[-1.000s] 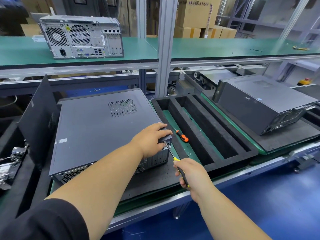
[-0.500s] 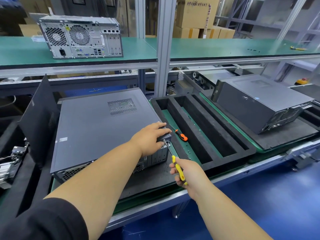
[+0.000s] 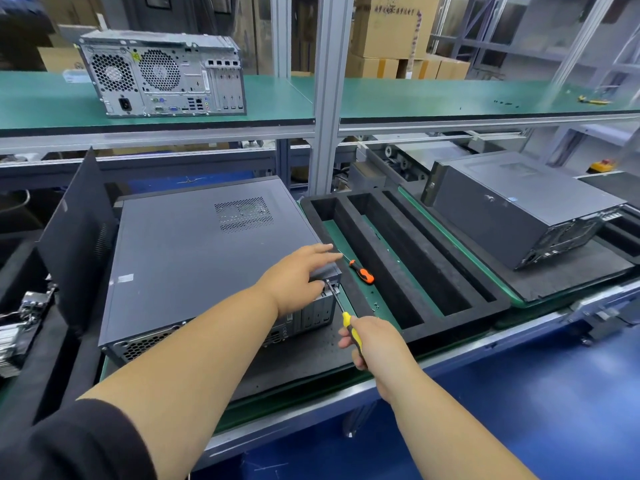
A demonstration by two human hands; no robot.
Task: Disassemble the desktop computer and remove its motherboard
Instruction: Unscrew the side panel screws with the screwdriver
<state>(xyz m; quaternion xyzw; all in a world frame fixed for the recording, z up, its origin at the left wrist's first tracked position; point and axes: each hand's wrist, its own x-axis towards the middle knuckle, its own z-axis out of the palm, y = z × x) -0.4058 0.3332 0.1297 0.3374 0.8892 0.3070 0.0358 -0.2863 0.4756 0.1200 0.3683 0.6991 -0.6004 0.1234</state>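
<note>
Your left hand (image 3: 298, 275) lies flat, fingers extended, steadying desktop computer (image 3: 207, 258) on foam mat. Right hand (image 3: 372, 337) grips yellow screwdriver (image 3: 341, 311), tip at rear-corner screw. Likely step: freeing side panel. Next: keep tip seated, turn.

Foam-lined workbench (image 3: 304, 368) under desktop computer (image 3: 194, 258)

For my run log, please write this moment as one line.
left hand: rests on computer case corner | right hand: grips yellow screwdriver, tip at rear corner | side cover: still on
</note>
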